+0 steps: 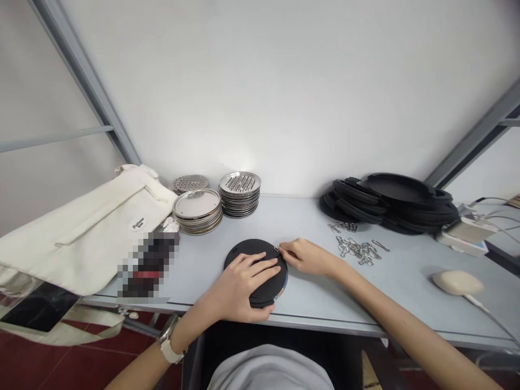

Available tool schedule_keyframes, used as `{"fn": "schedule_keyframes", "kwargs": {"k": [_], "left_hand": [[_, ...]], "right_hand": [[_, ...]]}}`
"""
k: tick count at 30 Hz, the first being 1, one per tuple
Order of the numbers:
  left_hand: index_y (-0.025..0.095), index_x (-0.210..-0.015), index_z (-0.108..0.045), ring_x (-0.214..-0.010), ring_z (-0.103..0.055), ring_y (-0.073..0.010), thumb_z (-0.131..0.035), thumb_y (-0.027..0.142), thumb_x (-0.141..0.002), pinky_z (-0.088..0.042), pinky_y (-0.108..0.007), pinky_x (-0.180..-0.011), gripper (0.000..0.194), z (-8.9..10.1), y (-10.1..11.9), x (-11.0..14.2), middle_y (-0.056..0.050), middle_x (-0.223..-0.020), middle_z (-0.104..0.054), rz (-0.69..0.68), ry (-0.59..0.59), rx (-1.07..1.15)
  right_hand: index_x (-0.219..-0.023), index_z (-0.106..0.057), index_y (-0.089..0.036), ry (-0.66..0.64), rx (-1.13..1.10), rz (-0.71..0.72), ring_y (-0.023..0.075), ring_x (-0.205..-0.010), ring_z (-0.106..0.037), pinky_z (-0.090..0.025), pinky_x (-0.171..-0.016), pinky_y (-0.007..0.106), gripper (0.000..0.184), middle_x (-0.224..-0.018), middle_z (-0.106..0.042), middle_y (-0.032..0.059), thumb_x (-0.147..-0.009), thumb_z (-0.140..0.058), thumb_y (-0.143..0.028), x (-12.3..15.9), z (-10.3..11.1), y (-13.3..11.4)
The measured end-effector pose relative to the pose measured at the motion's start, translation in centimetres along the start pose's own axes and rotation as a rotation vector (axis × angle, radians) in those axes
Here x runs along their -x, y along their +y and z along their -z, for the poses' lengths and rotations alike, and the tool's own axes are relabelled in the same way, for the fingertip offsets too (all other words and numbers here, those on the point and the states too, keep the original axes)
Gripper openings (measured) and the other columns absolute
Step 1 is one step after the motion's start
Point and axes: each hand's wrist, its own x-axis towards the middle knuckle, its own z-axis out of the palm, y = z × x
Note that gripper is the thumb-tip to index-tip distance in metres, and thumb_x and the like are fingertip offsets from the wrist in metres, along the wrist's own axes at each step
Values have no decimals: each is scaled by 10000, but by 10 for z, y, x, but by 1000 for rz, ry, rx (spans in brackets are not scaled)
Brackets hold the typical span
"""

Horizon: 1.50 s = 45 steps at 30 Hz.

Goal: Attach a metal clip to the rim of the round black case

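Note:
A round black disc [247, 252] with a shiny metal edge lies flat on the grey table [309, 303], close to the front edge. My left hand [239, 287] rests flat on top of it, fingers spread, pressing it down. My right hand [304, 255] is at the disc's upper right rim, its fingertips pinched on a small metal clip [277, 249] there. A wristwatch [169, 346] is on my left wrist.
Stacks of metal perforated discs [239, 192] and lidded discs [197, 210] stand at the back left, beside a cream bag [81, 233]. A pile of black rings [390, 200] sits back right, loose metal clips [357, 248] before it. A mouse [457, 281] lies far right.

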Motion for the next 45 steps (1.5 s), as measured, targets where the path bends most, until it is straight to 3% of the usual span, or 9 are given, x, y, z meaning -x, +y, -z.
{"fn": "schedule_keyframes", "kwargs": {"k": [16, 32, 45], "left_hand": [[246, -1368, -397, -1321, -343, -288, -586, 392, -734, -307, -434, -1038, 677, 0, 0, 0, -40, -1394, -460, 1, -3, -2], [261, -1382, -374, -1337, -319, -274, -583, 407, -747, -294, -442, -1053, 685, 0, 0, 0, -1, -1422, -425, 17, -23, -4], [246, -1374, -393, -1330, -331, -276, -585, 404, -753, -308, -433, -1049, 669, -1, 0, 0, -24, -1402, -451, 10, -2, -10]], "right_hand": [[-687, -515, -168, -9, -89, 5, 84, -457, -310, -262, -498, 212, 290, -534, -499, -26, -920, -350, -218, 0, 2, 1], [-750, -423, -192, 85, -99, -18, 83, -469, -307, -239, -502, 212, 158, -540, -433, -58, -898, -368, -209, 0, -4, -1], [-682, -352, -197, 80, -184, 3, 79, -455, -306, -237, -505, 224, 264, -519, -382, -56, -940, -328, -245, -5, -10, 4]]}}
